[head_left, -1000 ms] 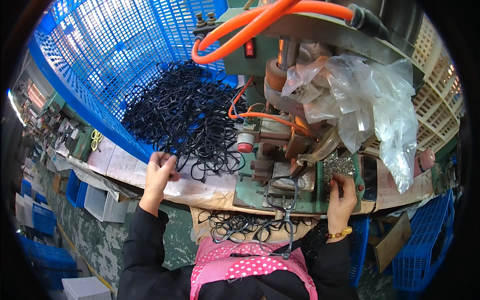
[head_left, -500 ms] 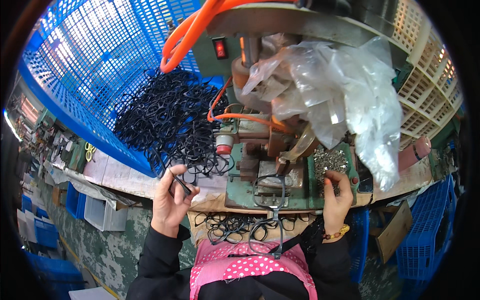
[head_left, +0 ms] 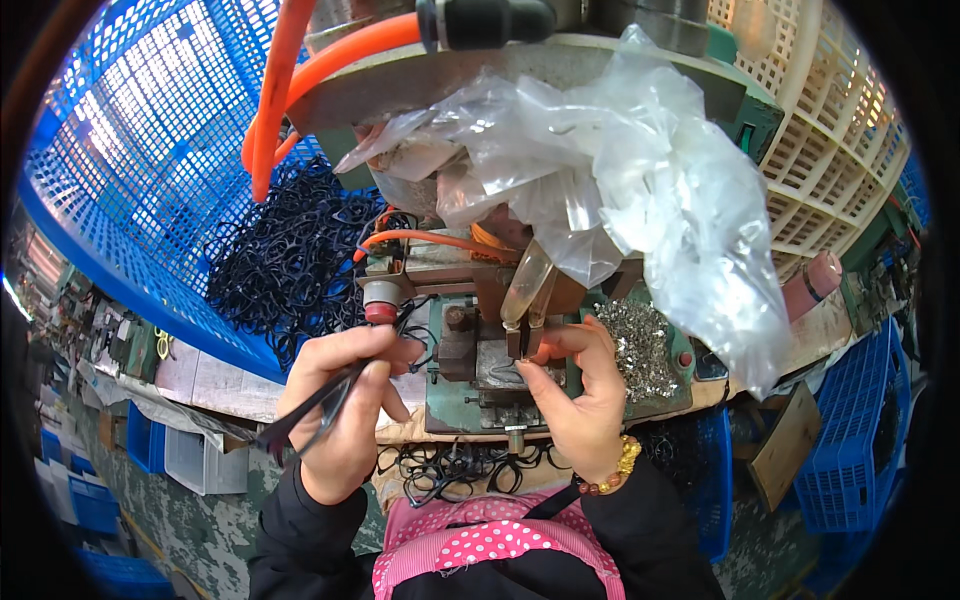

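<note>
Right hand (head_left: 580, 400) has moved from the metal bits (head_left: 645, 350) to the press (head_left: 458, 355), fingers narrow; grip on anything unclear. Left hand (head_left: 350, 440) holds a dark glasses frame (head_left: 300, 418) near the front edge of the bench (head_left: 212, 380). Likely step: loading the press; next calls for steady alignment.

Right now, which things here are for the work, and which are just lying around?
Seem part of the job:
dark frame in the left hand
green-based machine at the right hand
pile of dark frames in the blue basket
small shiny bits

Seem just lying about:
clear plastic bag
pink cylinder
wooden board
</note>
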Tool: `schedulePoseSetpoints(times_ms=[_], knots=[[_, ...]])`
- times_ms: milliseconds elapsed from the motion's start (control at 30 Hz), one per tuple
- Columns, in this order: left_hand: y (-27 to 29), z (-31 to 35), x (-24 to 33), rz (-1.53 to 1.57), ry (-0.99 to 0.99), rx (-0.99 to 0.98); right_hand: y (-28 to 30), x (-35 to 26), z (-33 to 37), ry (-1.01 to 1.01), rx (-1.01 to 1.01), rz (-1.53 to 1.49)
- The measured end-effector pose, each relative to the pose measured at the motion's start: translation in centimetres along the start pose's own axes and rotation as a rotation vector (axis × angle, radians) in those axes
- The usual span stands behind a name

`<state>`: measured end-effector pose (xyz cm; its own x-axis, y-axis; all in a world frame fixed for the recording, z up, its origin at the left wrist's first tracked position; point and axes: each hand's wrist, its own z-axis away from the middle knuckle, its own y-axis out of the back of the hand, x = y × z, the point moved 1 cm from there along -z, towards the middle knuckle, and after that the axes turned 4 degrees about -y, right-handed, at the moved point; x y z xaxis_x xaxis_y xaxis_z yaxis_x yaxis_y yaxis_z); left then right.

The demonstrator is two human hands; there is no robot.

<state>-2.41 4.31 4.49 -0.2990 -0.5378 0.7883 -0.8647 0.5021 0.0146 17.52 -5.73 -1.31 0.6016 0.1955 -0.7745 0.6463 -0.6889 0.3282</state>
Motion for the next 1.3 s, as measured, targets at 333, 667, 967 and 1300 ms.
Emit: schedulePoseSetpoints(times_ms=[333,667,967,1300], knots=[[-0.3,-1.4,-1.3,-0.015,-0.025,0.04,-1.5,0.6,0.6,-0.07,0.034,-0.19],[-2.7,0.8,-0.9,-0.53,-0.612,-0.593,0.8,0.6,0.8,-0.134,-0.021,-0.227],[-3.7,0.3,-0.8,-0.508,-0.498,-0.78,7.7,10.9,3.7,-0.372,0.425,-0.064],[-3.3,0.9,-1.3,-0.484,-0.431,-0.788,7.1,8.8,5.7,-0.122,0.025,0.693]])
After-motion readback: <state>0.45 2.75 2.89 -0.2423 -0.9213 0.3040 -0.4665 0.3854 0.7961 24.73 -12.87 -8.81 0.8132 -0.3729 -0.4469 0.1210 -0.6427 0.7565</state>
